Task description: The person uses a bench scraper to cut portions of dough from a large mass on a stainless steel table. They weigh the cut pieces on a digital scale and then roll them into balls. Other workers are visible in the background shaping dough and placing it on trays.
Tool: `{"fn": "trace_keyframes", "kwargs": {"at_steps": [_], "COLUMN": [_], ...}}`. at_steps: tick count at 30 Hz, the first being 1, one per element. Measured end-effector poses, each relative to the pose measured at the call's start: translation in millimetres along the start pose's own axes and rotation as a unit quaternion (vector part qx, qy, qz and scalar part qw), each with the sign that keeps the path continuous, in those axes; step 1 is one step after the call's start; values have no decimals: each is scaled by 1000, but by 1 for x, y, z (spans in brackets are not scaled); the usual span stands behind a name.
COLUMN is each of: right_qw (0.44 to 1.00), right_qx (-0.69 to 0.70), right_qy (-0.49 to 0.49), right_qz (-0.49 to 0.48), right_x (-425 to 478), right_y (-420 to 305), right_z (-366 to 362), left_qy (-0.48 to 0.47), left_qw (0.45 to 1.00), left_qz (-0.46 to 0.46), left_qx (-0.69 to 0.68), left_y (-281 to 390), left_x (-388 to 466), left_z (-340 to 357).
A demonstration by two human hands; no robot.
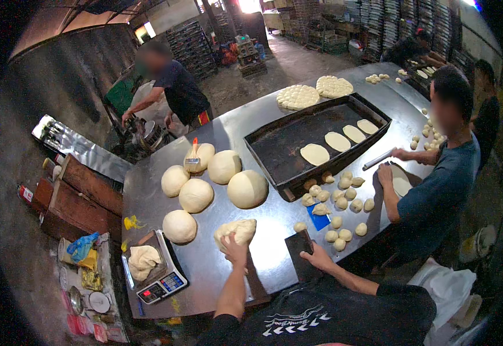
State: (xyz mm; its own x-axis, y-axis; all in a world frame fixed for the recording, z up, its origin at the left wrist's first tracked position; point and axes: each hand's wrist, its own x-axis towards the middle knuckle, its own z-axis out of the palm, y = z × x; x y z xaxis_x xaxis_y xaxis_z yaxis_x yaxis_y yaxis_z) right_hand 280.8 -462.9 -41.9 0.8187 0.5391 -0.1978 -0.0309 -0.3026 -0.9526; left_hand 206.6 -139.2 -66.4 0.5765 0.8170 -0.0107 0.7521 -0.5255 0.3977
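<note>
My left hand (pixel 235 251) grips the near side of a large, uneven dough lump (pixel 239 232) on the steel table. In my right hand (pixel 320 258) is a broad, dark dough scraper (pixel 299 255), tilted at the table's near edge. Left of the lump, a digital scale (pixel 163 277) carries a rough dough piece (pixel 144 262). Several smooth, round dough balls (pixel 196 195) sit beyond my left hand. A brush (pixel 193 158) with an orange handle lies on the farthest one. Small dough pieces (pixel 341 203) are scattered to the right of the scraper, some around a blue plastic scraper (pixel 318 217).
A black baking tray (pixel 277 147) with several flat dough ovals (pixel 314 154) occupies the table's middle. Two scored dough rounds (pixel 298 97) lie behind it. At right, a co-worker (pixel 439 181) holds a rolling pin (pixel 379 159). Another person (pixel 182 93) stands past the far edge.
</note>
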Motion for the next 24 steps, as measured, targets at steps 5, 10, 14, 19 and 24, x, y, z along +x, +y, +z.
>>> {"fn": "trace_keyframes", "kwargs": {"at_steps": [5, 10, 14, 19, 24], "right_qw": [995, 978, 932, 796, 751], "right_qx": [-12, -123, -258, -377, -442], "right_qy": [-94, -132, -144, -291, -308], "right_qz": [-11, -108, -209, -373, -383], "right_x": [33, 112, 146, 157, 143], "right_y": [14, -26, -122, -130, -96], "right_z": [10, 34, 87, 180, 277], "left_qy": [-166, -165, -169, -132, -100], "left_qw": [962, 954, 969, 968, 968], "left_qz": [163, 250, 153, 133, 66], "left_qx": [-141, -9, -90, -164, -219], "left_y": [-88, -91, -85, -96, -107], "left_x": [57, 4, -54, -95, -132], "left_z": [-38, -51, -75, -78, -96]}}
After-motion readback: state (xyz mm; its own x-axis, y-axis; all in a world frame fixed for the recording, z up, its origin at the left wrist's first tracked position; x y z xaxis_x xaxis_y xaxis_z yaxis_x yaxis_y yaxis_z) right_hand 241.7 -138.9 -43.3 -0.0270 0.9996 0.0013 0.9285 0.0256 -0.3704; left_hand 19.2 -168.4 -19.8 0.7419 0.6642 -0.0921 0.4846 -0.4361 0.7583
